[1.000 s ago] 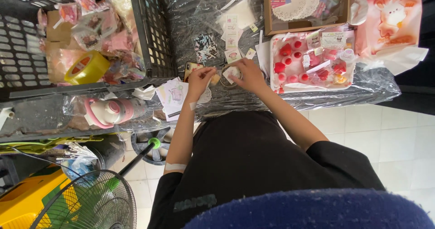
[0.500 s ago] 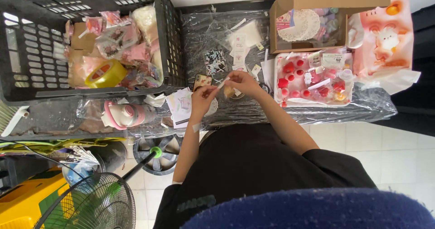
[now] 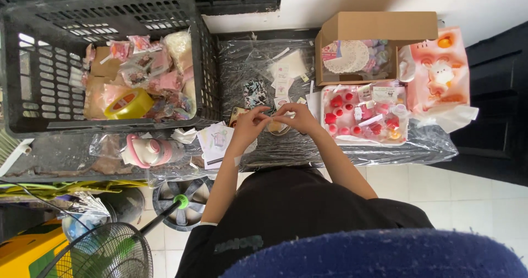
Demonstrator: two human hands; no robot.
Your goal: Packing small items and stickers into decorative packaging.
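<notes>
My left hand (image 3: 248,125) and my right hand (image 3: 297,118) meet over the plastic-wrapped black table (image 3: 258,63). Between the fingertips of both hands sits a small pale item (image 3: 276,125), too small to name. Both hands pinch at it from either side. A flat card with a pink picture (image 3: 215,140) lies just left of my left wrist. Small stickers and paper slips (image 3: 283,74) lie on the table beyond my hands.
A black plastic crate (image 3: 66,30) at left holds pink packets and a yellow tape roll (image 3: 130,104). A tray of red round pieces (image 3: 360,115) and a cardboard box (image 3: 374,41) stand at right. A pink bottle (image 3: 157,150) lies at the table edge. Fans stand on the floor (image 3: 104,250).
The view has shifted so the table sits lower in the frame. My hands have drawn closer together on the small item; both stay over the same spot.
</notes>
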